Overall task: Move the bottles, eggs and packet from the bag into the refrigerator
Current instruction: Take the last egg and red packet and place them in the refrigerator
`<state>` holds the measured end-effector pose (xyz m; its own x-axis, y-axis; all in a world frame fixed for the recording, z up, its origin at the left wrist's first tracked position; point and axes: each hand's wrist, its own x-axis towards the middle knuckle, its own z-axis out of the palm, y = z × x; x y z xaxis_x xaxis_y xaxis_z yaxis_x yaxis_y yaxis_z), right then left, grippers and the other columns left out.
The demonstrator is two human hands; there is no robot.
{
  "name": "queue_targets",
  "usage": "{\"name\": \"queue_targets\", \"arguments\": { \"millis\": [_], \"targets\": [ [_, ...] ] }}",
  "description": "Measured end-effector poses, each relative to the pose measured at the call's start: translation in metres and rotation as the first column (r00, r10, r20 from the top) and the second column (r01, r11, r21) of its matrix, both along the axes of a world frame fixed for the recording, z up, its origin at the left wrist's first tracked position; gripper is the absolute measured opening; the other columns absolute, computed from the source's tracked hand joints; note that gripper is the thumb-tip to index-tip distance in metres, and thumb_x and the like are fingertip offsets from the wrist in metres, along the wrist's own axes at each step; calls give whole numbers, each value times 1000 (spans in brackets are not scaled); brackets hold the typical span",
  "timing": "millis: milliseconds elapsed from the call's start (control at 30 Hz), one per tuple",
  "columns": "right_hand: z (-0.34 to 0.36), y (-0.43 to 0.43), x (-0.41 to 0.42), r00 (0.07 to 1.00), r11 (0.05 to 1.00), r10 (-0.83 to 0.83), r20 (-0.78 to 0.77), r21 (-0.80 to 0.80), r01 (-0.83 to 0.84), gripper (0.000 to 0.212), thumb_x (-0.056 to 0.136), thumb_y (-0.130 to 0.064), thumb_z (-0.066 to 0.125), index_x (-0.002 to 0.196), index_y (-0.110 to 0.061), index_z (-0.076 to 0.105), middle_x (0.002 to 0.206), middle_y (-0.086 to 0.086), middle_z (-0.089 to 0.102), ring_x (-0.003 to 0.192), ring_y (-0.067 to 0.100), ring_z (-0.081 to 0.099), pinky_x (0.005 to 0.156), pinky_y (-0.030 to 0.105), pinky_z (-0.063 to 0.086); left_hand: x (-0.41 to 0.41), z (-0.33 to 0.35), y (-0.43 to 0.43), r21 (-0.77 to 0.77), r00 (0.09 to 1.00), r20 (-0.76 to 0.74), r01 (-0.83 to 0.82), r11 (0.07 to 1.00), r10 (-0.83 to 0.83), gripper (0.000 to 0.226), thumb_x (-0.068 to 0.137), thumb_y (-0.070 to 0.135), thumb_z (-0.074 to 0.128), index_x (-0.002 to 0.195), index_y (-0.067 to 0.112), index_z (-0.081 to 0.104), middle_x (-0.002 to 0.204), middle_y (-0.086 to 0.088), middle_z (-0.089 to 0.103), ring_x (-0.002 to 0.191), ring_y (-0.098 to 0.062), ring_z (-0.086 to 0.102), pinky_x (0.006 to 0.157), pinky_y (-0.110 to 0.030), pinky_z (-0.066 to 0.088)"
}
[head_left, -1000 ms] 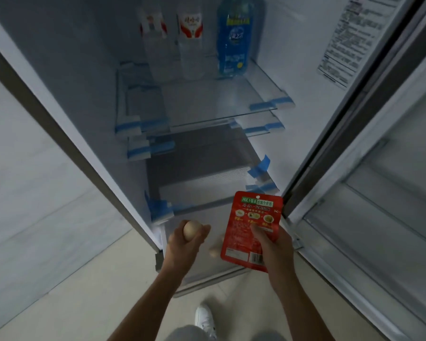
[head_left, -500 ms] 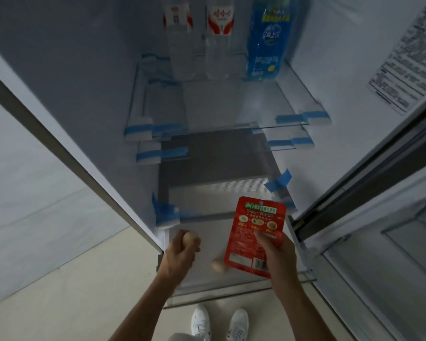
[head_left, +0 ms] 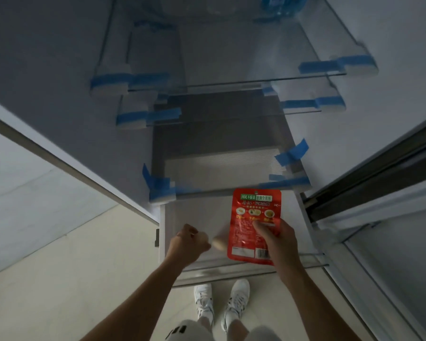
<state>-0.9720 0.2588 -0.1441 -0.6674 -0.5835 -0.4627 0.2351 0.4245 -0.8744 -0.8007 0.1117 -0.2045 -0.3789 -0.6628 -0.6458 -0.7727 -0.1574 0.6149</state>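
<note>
**A:** Head view looks straight down into the open refrigerator (head_left: 403, 57); which step is in hand?

**B:** Eggs and packet, I judge; the right hand (head_left: 278, 239) grips the red packet (head_left: 252, 217) upright, thumb across its front, over the pulled-out bottom drawer (head_left: 194, 212); the left hand (head_left: 188, 242) is low over the drawer's front left part.

**A:** Is the left hand holding anything?

**B:** Its fingers are curled in, but I cannot tell whether an egg sits inside the fist; one egg (head_left: 219, 242) shows just beside its knuckles, blurred and partly hidden behind the packet's left edge; whether it lies on the drawer floor or touches the fingers is not clear.

**A:** And the bottles?

**B:** Only the base of a blue bottle (head_left: 283, 6) shows at the top edge, standing on the upper glass shelf (head_left: 231, 70); that part of the job looks done; the bag is out of sight.

**A:** What does the next move call for?

**B:** A soft, low placement for any egg in the left hand, set close to the drawer floor so it neither drops nor rolls into its neighbour; then the packet wants a flat place, either the drawer's free right side or the shelf above; laid down, not on top of the egg.
</note>
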Motion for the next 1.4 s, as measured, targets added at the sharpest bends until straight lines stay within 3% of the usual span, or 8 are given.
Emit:
{"name": "queue_targets", "arguments": {
  "millis": [200, 400, 500, 700, 833, 1033, 1233, 1400],
  "targets": [
    [-17, 3, 2, 1000, 999, -7, 8, 34, 6, 12, 89, -25, 70, 97, -28, 61, 93, -7, 73, 82, 11, 72, 67, 23, 53, -7, -32, -6, 19, 984, 146, 103, 995, -104, 45, 70, 28, 89, 103, 20, 58, 100, -3, 65, 84, -14, 61, 66, -22, 51],
    [-21, 0, 1, 1000, 999, 0, 25, 41, -2, 13, 89, -26, 70, 98, -27, 61, 89, -11, 72, 76, 0, 72, 61, 14, 51, -10, -54, -10, -21, 991, 132, 31, 999, -28, 42, 70, 29, 89, 99, 18, 61, 92, -2, 68, 87, -20, 64, 83, -40, 58],
    [-25, -1, -1, 1000, 999, -19, 21, 47, 18, 14, 88, -26, 70, 97, -28, 60, 87, -12, 72, 76, -1, 71, 59, 12, 50, -14, -61, -10, -38, 994, 100, -30, 999, 34, 34, 75, 29, 85, 96, 20, 60, 88, 1, 66, 83, -17, 62, 81, -38, 57],
    [-32, 1, -4, 992, 994, -102, 73, 40, 99, 32, 74, -40, 72, 102, -26, 63, 90, -7, 76, 80, 13, 74, 76, 39, 58, -23, -71, -14, -134, 993, 40, -108, 985, 115, 36, 73, 32, 85, 94, 25, 57, 88, 3, 63, 82, -16, 61, 72, -32, 54],
    [-33, 1, -6, 991, 992, -120, 64, 32, 118, 42, 73, -49, 80, 103, -25, 63, 92, -5, 76, 82, 14, 75, 79, 42, 59, -25, -79, -14, -135, 992, 67, -97, 986, 106, 36, 73, 31, 86, 92, 22, 57, 86, 3, 63, 78, -14, 59, 64, -24, 46],
    [-31, 1, -5, 986, 990, -138, 88, 23, 137, 35, 72, -40, 71, 102, -24, 62, 87, -11, 76, 79, 12, 74, 74, 37, 57, -25, -88, -16, -140, 994, 64, -84, 987, 94, 40, 70, 34, 88, 97, 19, 61, 89, 2, 65, 81, -14, 60, 69, -27, 48],
    [-33, 2, -5, 985, 989, -149, 93, 37, 146, 37, 71, -41, 72, 103, -26, 63, 91, -7, 76, 82, 17, 75, 80, 46, 60, -23, -92, -18, -125, 993, 57, -92, 988, 99, 50, 68, 35, 89, 107, 16, 63, 99, -2, 65, 90, -20, 62, 78, -30, 50],
    [-33, 3, -4, 982, 986, -164, 92, 33, 161, 43, 72, -47, 81, 106, -27, 64, 96, -5, 76, 87, 20, 75, 86, 52, 58, -25, -87, -17, -93, 994, 52, -87, 992, 92, 48, 70, 30, 88, 108, 15, 62, 96, 0, 62, 88, -18, 58, 71, -24, 43]
  ]
}}
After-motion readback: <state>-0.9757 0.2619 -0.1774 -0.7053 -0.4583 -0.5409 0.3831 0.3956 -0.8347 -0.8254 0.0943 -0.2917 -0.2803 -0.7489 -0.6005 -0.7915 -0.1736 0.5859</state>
